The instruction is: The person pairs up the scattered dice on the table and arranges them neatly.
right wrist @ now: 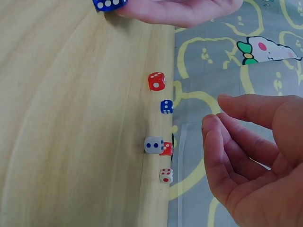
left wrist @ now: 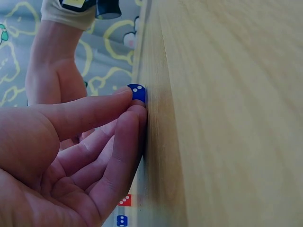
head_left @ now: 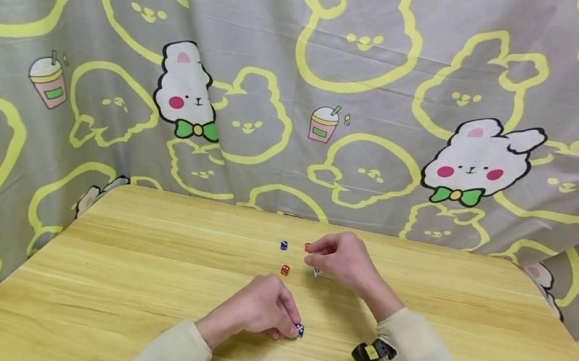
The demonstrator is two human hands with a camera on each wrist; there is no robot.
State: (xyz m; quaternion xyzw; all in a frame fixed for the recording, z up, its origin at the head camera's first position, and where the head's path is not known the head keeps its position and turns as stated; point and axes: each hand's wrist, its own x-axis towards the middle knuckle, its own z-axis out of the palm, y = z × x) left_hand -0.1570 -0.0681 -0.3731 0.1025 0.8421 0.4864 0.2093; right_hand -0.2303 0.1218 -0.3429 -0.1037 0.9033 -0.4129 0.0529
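Note:
My left hand [head_left: 262,307] pinches a blue die [head_left: 299,330] between thumb and fingers, low at the tabletop; white pips show on the die in the left wrist view. My right hand [head_left: 346,261] hovers over the farther dice with bent fingers. In the right wrist view a gap separates its thumb [right wrist: 246,106] from the fingers, and nothing is between them. Close to that hand are a white die with dark pips [head_left: 316,272] and a red die [head_left: 307,247]. A white die with red pips [right wrist: 166,175] shows only in the right wrist view.
Left of the right hand sit another red die [head_left: 285,270] and a blue die [head_left: 284,245]. All rest on a wooden table [head_left: 141,271]. A grey patterned curtain [head_left: 264,46] hangs along its far edge and sides.

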